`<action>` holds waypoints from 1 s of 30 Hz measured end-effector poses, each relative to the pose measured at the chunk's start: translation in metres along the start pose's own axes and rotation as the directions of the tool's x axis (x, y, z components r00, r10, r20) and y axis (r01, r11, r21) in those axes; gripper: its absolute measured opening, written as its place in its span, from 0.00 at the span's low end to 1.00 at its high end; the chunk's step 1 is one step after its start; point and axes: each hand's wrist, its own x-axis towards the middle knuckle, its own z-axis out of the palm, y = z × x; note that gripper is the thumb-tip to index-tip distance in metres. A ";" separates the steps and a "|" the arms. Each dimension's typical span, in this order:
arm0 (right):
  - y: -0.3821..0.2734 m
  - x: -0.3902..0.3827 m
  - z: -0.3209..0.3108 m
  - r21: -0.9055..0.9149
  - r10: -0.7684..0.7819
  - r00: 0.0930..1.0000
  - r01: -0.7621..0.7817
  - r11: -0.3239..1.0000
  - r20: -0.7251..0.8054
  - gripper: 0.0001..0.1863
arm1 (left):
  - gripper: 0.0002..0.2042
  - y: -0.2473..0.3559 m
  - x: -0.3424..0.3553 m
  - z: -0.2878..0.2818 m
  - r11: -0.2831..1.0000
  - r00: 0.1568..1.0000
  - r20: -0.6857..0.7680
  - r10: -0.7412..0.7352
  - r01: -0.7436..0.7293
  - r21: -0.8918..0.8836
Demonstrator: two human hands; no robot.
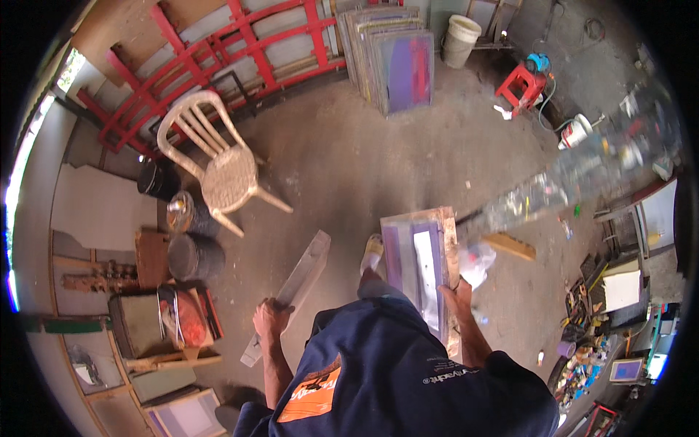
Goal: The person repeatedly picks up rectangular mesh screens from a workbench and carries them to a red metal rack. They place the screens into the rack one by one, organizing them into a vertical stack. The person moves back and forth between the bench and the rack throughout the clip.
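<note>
My left hand [273, 318] is closed round the edge of a long, narrow greyish board [304, 273], which hangs slanted at my left side. At my right side, my right hand [457, 297] grips the wooden edge of a framed screen [399, 251]. Purple and grey areas cover its face, with a white strip along it. More wooden edges show behind it, but I cannot tell how many frames are held together. My fingers are partly hidden behind both things.
A worn plastic chair [229, 175] and dark buckets [195, 256] stand left. Several framed screens [400, 73] lean at the back beside a pale bucket [460, 40]. A red stool [520, 87] is far right. A long cluttered table [553, 193] and a wooden piece [510, 246] lie right.
</note>
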 end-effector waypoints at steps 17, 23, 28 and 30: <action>-0.057 0.352 0.019 -0.180 0.120 0.942 -0.183 0.967 -0.312 0.23 | 0.21 0.412 0.431 -0.037 0.936 0.927 0.130 0.352 -0.343 -0.083; -0.015 0.445 0.004 -0.037 0.308 0.859 -0.352 0.935 -0.409 0.25 | 0.23 0.578 0.577 0.005 0.816 0.790 0.205 0.578 -0.564 -0.127; -0.091 0.524 -0.030 0.545 0.305 0.811 0.020 0.838 -0.500 0.27 | 0.26 0.738 0.666 0.033 0.712 0.640 0.345 0.686 -0.687 -0.141; -0.095 0.552 -0.050 0.626 0.421 0.845 -0.138 0.767 -0.329 0.28 | 0.26 0.793 0.696 0.045 0.694 0.608 0.400 0.686 -0.712 -0.107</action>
